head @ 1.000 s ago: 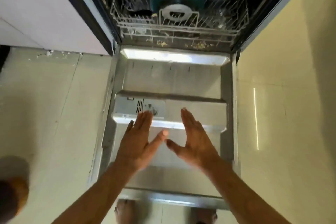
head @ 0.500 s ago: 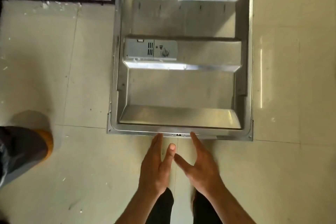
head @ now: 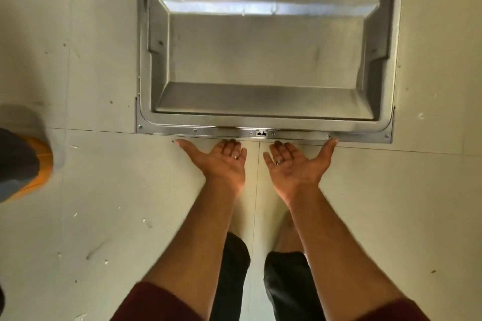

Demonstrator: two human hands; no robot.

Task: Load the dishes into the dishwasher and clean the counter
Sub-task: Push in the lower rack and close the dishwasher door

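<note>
- The left hand (head: 223, 161) is held flat, palm up, under the edge of the shiny grey metal dishwasher door (head: 263, 60).
- The right hand (head: 296, 164) is held flat beside it, palm up too.

Pale tiled floor (head: 104, 190) fills the view, crossed by thin grout lines. Small white flecks and dark specks lie scattered over it, mostly on the left side. At the left edge an orange-and-dark object (head: 20, 167) sits on the floor; it is blurred and what it is cannot be told. The open dishwasher door (head: 260, 60) lies flat above the floor.
</note>
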